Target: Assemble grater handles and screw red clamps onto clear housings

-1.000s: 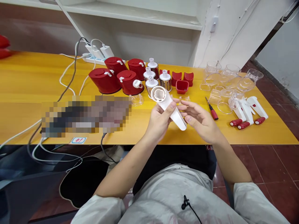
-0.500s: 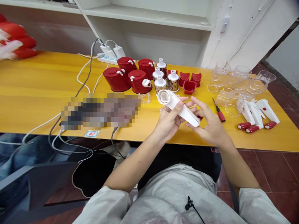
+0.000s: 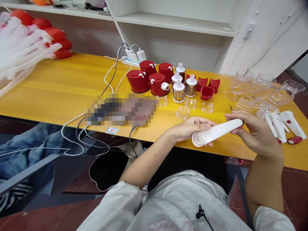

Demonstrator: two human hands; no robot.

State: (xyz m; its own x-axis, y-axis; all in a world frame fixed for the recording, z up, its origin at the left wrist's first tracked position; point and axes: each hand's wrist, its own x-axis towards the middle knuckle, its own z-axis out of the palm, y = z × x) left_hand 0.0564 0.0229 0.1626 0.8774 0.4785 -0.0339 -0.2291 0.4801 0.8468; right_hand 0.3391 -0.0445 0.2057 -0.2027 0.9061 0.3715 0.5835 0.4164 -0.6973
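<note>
A white plastic crank handle (image 3: 220,131) lies across both hands above the table's front edge, its round socket end toward the lower left. My left hand (image 3: 190,129) is closed around it near the socket end, with the fingers underneath. My right hand (image 3: 258,133) pinches the narrow end between thumb and fingers. A speck of red shows at those fingertips; what it belongs to is hidden. Just behind lie small clear plastic pieces (image 3: 183,113). Right of my right hand are white handles with red grips (image 3: 294,128), partly covered by it.
Red grater bases (image 3: 137,81), metal grating drums (image 3: 179,92) and red hoppers (image 3: 207,92) stand at the back. Clear plastic housings (image 3: 280,94) are at the right. A power strip (image 3: 131,64) with cables stands behind. Red items with clear plastic wrapping (image 3: 26,48) are at far left.
The crank handle has moved right and swung round, its socket end now lower left. My right hand has closed onto its narrow end. The view has turned left.
</note>
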